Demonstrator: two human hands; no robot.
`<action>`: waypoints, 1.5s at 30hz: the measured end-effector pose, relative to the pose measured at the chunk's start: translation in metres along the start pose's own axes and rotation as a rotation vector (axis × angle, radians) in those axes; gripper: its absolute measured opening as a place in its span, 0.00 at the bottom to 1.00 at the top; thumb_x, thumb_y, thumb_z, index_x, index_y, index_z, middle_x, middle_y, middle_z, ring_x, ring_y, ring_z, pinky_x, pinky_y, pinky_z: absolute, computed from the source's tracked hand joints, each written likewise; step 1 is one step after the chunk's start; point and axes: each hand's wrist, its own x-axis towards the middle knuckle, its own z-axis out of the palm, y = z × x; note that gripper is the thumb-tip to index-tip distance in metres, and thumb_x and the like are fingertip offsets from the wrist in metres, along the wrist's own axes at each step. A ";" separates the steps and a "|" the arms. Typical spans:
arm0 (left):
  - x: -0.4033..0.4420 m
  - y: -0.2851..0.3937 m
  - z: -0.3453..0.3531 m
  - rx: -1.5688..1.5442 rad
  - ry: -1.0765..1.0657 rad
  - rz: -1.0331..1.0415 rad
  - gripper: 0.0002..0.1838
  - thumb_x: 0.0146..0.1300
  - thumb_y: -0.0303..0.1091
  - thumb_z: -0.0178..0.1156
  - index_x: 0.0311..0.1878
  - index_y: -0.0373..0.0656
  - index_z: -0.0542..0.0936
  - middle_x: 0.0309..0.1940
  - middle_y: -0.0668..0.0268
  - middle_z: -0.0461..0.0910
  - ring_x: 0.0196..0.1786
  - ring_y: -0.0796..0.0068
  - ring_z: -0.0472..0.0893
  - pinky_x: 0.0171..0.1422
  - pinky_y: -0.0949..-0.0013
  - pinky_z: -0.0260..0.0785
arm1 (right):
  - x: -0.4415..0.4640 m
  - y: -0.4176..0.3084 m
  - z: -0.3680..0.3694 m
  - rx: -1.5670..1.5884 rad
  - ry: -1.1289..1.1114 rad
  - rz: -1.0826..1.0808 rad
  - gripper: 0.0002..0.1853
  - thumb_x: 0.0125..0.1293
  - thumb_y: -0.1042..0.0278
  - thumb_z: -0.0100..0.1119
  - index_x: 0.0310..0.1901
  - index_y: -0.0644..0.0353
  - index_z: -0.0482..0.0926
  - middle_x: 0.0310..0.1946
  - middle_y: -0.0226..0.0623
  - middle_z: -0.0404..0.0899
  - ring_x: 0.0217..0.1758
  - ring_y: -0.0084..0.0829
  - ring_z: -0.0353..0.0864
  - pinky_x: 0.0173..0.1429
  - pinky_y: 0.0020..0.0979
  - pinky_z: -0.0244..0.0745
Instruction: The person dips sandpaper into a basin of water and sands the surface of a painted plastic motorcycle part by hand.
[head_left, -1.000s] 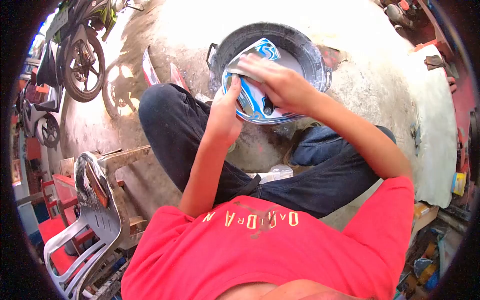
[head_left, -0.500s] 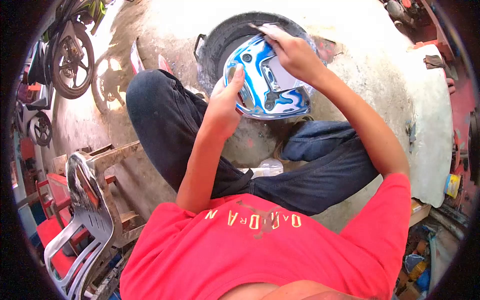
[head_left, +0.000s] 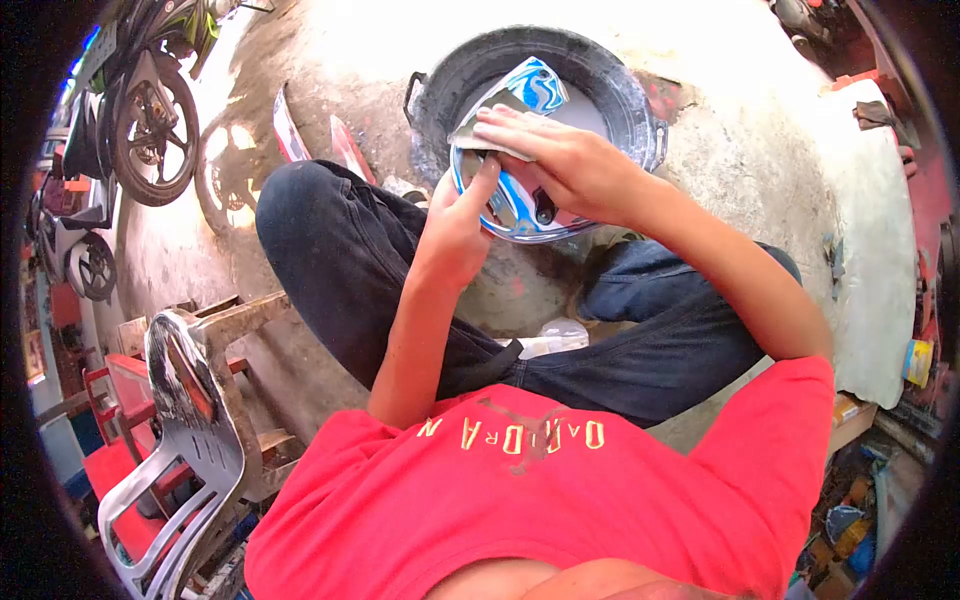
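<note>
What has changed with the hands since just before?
The right hand moved back from the far edge of the blue-white shell toward the left hand, bringing the pale sheet along and covering the shell's middle. Nothing was let go: the left hand still holds the shell at the tub.

left arm (head_left: 412, 335): elbow near the side, forearm pointing forward
left hand (head_left: 455, 235): gripping, thumb (head_left: 484, 180) extended, fingers hidden
right arm (head_left: 735, 255): elbow out wide, forearm slanting forward and inward
right hand (head_left: 575, 165): flat, palm down, fingers (head_left: 515, 130) straight and close together, thumb hidden
</note>
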 end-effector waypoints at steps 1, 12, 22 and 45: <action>0.000 0.002 0.000 0.003 -0.019 -0.008 0.18 0.78 0.34 0.51 0.64 0.34 0.70 0.53 0.60 0.80 0.54 0.70 0.82 0.58 0.65 0.78 | 0.002 0.006 0.000 0.009 0.000 0.048 0.25 0.68 0.79 0.49 0.67 0.59 0.72 0.62 0.53 0.76 0.64 0.49 0.78 0.62 0.40 0.77; 0.001 0.003 -0.006 -0.046 -0.069 -0.071 0.19 0.76 0.30 0.53 0.66 0.35 0.68 0.56 0.59 0.79 0.56 0.70 0.82 0.58 0.62 0.78 | 0.009 0.016 -0.003 -0.011 -0.042 0.030 0.28 0.63 0.79 0.48 0.66 0.57 0.73 0.61 0.55 0.76 0.67 0.50 0.74 0.72 0.43 0.69; 0.002 0.000 -0.004 -0.083 -0.060 -0.015 0.20 0.75 0.28 0.53 0.66 0.35 0.67 0.56 0.59 0.79 0.56 0.69 0.82 0.60 0.62 0.77 | 0.011 0.013 -0.002 -0.049 -0.006 0.025 0.25 0.63 0.77 0.50 0.64 0.60 0.74 0.59 0.53 0.77 0.65 0.49 0.76 0.69 0.42 0.71; -0.002 0.005 0.004 -0.063 -0.113 -0.011 0.25 0.71 0.25 0.55 0.69 0.34 0.63 0.60 0.56 0.75 0.61 0.64 0.79 0.63 0.58 0.75 | 0.022 0.033 -0.024 0.016 -0.083 0.392 0.25 0.64 0.78 0.52 0.64 0.59 0.76 0.60 0.53 0.77 0.66 0.47 0.76 0.71 0.41 0.70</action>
